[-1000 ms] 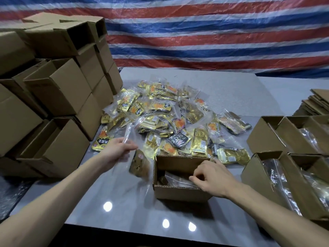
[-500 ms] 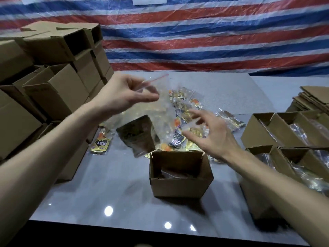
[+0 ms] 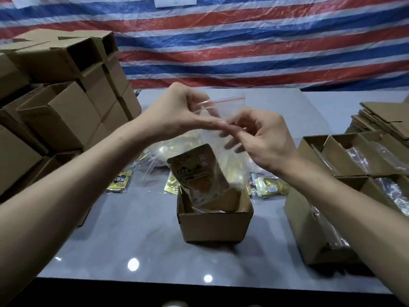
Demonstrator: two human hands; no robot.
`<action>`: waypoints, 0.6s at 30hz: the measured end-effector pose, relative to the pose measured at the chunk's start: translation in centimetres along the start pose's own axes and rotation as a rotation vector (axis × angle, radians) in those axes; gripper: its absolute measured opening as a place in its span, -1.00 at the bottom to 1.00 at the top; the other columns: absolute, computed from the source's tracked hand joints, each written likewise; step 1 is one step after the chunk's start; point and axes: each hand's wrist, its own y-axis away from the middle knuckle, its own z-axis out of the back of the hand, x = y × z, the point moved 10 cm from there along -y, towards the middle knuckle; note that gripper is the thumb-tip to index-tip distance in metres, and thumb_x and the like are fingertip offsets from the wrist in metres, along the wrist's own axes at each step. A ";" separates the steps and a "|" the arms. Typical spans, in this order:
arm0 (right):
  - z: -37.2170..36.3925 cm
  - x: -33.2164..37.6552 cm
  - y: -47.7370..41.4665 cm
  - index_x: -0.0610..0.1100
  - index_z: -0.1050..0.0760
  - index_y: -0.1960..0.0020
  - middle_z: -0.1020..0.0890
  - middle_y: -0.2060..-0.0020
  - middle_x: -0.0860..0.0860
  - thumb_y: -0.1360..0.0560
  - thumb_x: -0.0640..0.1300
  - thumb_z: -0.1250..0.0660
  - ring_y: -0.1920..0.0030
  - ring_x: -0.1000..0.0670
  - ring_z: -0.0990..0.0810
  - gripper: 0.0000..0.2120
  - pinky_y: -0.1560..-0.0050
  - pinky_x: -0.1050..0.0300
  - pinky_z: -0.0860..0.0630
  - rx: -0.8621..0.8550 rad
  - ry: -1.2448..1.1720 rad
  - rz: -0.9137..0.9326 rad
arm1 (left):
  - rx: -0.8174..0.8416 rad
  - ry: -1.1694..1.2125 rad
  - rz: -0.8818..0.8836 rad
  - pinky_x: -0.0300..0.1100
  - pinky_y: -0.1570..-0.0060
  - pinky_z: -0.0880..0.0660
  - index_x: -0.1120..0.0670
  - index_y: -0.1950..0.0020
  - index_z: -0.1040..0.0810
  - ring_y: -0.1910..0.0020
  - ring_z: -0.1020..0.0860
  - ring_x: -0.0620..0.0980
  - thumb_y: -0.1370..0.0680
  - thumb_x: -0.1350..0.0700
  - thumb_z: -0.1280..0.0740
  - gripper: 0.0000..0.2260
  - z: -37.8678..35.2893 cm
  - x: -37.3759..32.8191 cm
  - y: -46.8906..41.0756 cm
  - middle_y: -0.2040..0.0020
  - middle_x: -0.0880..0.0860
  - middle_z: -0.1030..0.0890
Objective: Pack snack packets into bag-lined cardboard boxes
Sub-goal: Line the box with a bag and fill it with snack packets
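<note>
Left hand and right hand both pinch the clear bag by its mouth. One packet inside, dangling over the open box; loose packets wait behind.

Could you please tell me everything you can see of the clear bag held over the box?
The bag is clear plastic with a red zip strip along its top. The left hand and right hand pinch its upper edge. It hangs upright, a brown snack packet tilted inside, its bottom dipping into the box.
</note>
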 end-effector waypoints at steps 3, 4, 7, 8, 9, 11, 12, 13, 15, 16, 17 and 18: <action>0.6 -0.3 0.5 -0.10 -0.58 0.08 -0.72 0.20 0.00 -0.58 -0.23 -0.37 0.30 0.01 -0.72 -0.92 0.33 0.02 -0.66 -0.042 -0.035 -0.006 | 0.213 -0.116 0.158 -0.42 0.48 -0.22 0.06 0.09 -0.70 0.54 -0.31 -0.20 -0.44 0.02 -0.54 -0.85 -1.2 3.1 1.2 0.52 -0.15 -0.43; 1.0 -0.6 0.6 -0.13 -0.57 0.07 -0.72 0.18 0.00 -0.59 -0.23 -0.37 0.29 0.00 -0.72 -0.93 0.33 0.02 -0.66 -0.061 -0.057 -0.016 | 0.288 -0.143 0.209 -0.46 0.46 -0.26 0.06 0.08 -0.71 0.54 -0.38 -0.24 -0.46 0.07 -0.53 -0.90 -1.6 4.1 1.8 0.51 -0.19 -0.49; 2.5 -1.6 0.8 -0.18 -0.56 0.05 -0.72 0.16 -0.03 -0.59 -0.25 -0.35 0.25 -0.08 -0.71 -0.95 0.29 0.03 -0.67 -0.126 -0.126 -0.057 | 0.296 -0.177 0.284 -0.51 0.37 -0.36 0.04 0.06 -0.74 0.43 -0.53 -0.33 -0.53 0.04 -0.45 -0.89 -1.0 6.4 3.3 0.41 -0.24 -0.62; 2.9 -1.9 0.9 -0.18 -0.56 0.05 -0.72 0.17 -0.04 -0.59 -0.26 -0.35 0.24 -0.12 -0.71 -0.95 0.29 0.04 -0.66 -0.149 -0.148 -0.074 | 0.255 -0.162 0.279 -0.49 0.39 -0.37 0.02 0.05 -0.74 0.43 -0.52 -0.32 -0.55 -0.01 -0.40 -0.84 -0.4 6.6 3.5 0.41 -0.23 -0.60; 3.2 -2.1 0.9 -0.17 -0.56 0.06 -0.72 0.17 -0.06 -0.59 -0.26 -0.35 0.25 -0.16 -0.71 -0.94 0.30 0.03 -0.65 -0.168 -0.162 -0.090 | 0.220 -0.145 0.268 -0.46 0.38 -0.40 -0.01 0.04 -0.75 0.41 -0.52 -0.28 -0.56 -0.07 -0.36 -0.79 0.0 6.6 3.6 0.38 -0.19 -0.61; 3.4 -2.7 1.2 -0.17 -0.56 0.06 -0.72 0.18 -0.08 -0.60 -0.25 -0.35 0.27 -0.16 -0.71 -0.93 0.32 -0.04 -0.65 -0.184 -0.164 -0.129 | 0.158 -0.141 0.249 -0.31 0.31 -0.53 -0.04 0.01 -0.74 0.30 -0.59 -0.20 -0.56 -0.16 -0.27 -0.69 0.7 6.6 3.7 0.24 -0.12 -0.68; 3.4 -3.0 1.4 -0.16 -0.57 0.06 -0.72 0.19 -0.08 -0.59 -0.24 -0.36 0.29 -0.14 -0.72 -0.94 0.30 -0.07 -0.66 -0.188 -0.149 -0.147 | 0.119 -0.138 0.241 -0.25 0.28 -0.56 -0.03 0.00 -0.73 0.27 -0.61 -0.15 -0.57 -0.19 -0.23 -0.66 1.0 6.4 3.7 0.18 -0.10 -0.70; 3.5 -3.3 1.6 -0.15 -0.59 0.06 -0.72 0.21 -0.07 -0.59 -0.23 -0.38 0.30 -0.11 -0.72 -0.94 0.29 -0.09 -0.67 -0.189 -0.126 -0.158 | 0.074 -0.126 0.233 -0.22 0.27 -0.57 -0.03 -0.01 -0.72 0.27 -0.63 -0.12 -0.58 -0.20 -0.21 -0.63 1.3 6.3 3.6 0.16 -0.09 -0.70; 3.5 -3.6 2.0 -0.12 -0.61 0.07 -0.73 0.22 -0.05 -0.57 -0.20 -0.40 0.32 -0.09 -0.72 -0.95 0.27 -0.09 -0.68 -0.176 -0.080 -0.169 | 0.005 -0.101 0.220 -0.18 0.31 -0.56 -0.01 -0.03 -0.71 0.31 -0.64 -0.08 -0.60 -0.20 -0.17 -0.61 1.6 6.1 3.7 0.17 -0.06 -0.69; 3.4 -3.9 2.2 -0.11 -0.63 0.07 -0.73 0.22 -0.04 -0.57 -0.19 -0.41 0.32 -0.08 -0.72 -0.95 0.27 -0.08 -0.67 -0.164 -0.063 -0.178 | -0.006 -0.101 0.213 -0.17 0.32 -0.56 -0.01 -0.04 -0.70 0.32 -0.64 -0.07 -0.60 -0.19 -0.16 -0.61 1.7 6.0 3.8 0.17 -0.06 -0.69; 3.3 -4.2 2.4 -0.10 -0.64 0.08 -0.73 0.23 -0.03 -0.56 -0.18 -0.42 0.32 -0.06 -0.72 -0.95 0.27 -0.06 -0.67 -0.154 -0.052 -0.190 | -0.005 -0.109 0.207 -0.17 0.33 -0.57 -0.01 -0.05 -0.70 0.32 -0.64 -0.07 -0.60 -0.19 -0.16 -0.61 1.6 5.9 3.9 0.17 -0.06 -0.69; 3.3 -4.6 2.5 -0.09 -0.65 0.09 -0.74 0.23 -0.02 -0.56 -0.18 -0.42 0.33 -0.05 -0.72 -0.94 0.27 -0.04 -0.67 -0.147 -0.043 -0.205 | 0.004 -0.121 0.205 -0.19 0.34 -0.57 -0.02 -0.05 -0.69 0.32 -0.63 -0.08 -0.60 -0.19 -0.16 -0.62 1.4 6.0 4.0 0.16 -0.08 -0.69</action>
